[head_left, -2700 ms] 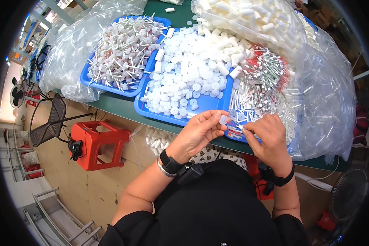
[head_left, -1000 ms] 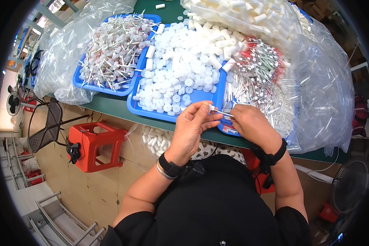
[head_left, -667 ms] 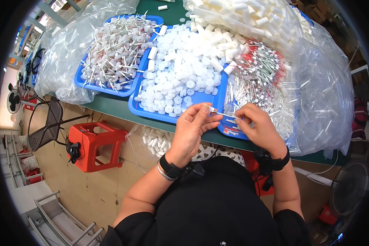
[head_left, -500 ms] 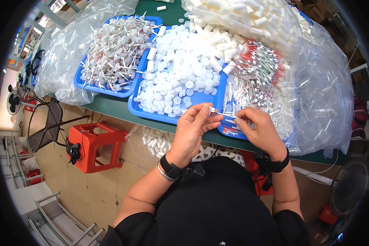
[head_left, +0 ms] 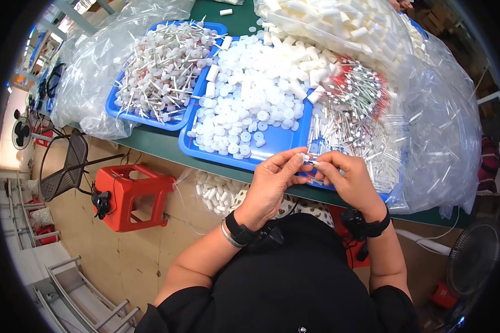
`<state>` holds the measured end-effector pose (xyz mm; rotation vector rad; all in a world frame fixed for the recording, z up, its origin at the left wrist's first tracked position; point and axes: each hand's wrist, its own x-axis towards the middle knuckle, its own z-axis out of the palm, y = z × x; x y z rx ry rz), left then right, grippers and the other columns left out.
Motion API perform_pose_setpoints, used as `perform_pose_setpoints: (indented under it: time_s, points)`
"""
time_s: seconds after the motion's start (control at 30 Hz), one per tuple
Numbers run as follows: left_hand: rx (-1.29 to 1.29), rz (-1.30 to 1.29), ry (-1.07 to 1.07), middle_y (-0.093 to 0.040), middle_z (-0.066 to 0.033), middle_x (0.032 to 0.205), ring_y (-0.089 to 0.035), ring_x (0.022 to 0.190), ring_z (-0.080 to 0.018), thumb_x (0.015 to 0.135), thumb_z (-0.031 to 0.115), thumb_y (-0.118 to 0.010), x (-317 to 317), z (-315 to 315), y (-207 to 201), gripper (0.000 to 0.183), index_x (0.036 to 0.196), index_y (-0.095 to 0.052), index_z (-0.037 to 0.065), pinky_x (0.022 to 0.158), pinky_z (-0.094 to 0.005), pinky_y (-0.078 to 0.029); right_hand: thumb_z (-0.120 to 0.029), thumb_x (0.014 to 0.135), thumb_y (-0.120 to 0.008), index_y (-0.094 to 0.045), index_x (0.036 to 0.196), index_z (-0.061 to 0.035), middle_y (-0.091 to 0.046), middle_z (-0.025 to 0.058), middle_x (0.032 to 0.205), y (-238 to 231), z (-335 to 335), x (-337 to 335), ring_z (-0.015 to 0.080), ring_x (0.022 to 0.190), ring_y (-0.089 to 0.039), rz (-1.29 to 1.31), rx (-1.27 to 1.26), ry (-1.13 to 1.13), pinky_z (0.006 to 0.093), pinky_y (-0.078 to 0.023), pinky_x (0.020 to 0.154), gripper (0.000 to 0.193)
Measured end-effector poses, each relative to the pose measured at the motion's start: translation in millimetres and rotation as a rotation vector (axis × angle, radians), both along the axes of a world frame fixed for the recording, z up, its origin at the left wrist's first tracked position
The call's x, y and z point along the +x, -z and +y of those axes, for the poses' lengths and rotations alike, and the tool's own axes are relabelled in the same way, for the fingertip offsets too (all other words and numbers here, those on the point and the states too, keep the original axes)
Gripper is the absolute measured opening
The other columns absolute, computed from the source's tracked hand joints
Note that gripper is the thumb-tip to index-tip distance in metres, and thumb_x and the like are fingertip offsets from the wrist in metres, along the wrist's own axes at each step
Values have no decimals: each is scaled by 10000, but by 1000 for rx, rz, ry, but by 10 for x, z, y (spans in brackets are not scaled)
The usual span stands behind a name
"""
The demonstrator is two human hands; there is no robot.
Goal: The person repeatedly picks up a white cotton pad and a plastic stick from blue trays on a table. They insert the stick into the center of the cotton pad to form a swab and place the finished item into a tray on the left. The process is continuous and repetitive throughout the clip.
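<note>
My left hand [head_left: 273, 182] is closed in a pinch on a small white plastic piece [head_left: 306, 159] at the front of the trays. Fingertips of my right hand [head_left: 347, 176] press together at its right end, on a thin white stick that they mostly hide. The two hands almost touch. Beyond them, a blue tray [head_left: 283, 140] holds a heap of translucent white discs [head_left: 228, 119]. To its right lie many thin white sticks [head_left: 366, 141] and a bundle of red-ended pins [head_left: 358, 89].
At the far left, another blue tray [head_left: 112, 109] is piled with disc-and-stick pieces [head_left: 164, 72]. White foam-like cylinders fill a clear bag [head_left: 339, 28] at the back. Plastic bags [head_left: 439, 133] flank the green table [head_left: 161, 145]. A red stool [head_left: 128, 205] stands on the floor.
My left hand has moved right and slightly down, closing the gap to my right hand. The stick's end, visible between the hands before, is now mostly covered by fingers.
</note>
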<state>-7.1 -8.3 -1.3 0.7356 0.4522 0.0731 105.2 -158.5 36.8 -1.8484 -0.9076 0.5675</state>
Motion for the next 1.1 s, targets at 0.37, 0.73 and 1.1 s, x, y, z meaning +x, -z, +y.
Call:
perform_pose_setpoints:
  time_s: [0.37,0.73,1.1]
  points:
    - [524,-75,-278,-620,-12,832,-536,725,-81,953,165,-640,43,675,-332,274,1142,-652,-33,684,-232,-456,-96,972,-570,-620,1173,17,-706,105,857,-56,-3,-72,149,716,-659,-92,-19,36,276,-524,682,236]
    - [1063,-108,-804,-471,-243,1337,-628,1080,-310,943,125,-641,118,2347,-767,752,1482,-160,-86,900,-361,-534,-69,929,-620,-653,1110,17,-703,127,884,-154,-394,243,165,731,-660,-319,-113,279,290,-513,677,203]
    - [1825,-179,212,-639,-114,984,-612,904,-302,780,40,-722,23,876,-15,242,1017,-674,37,772,-353,-498,-71,759,-705,-653,795,-38,-621,103,772,-37,-447,302,292,779,-598,-797,-375,-49,402,-475,723,70]
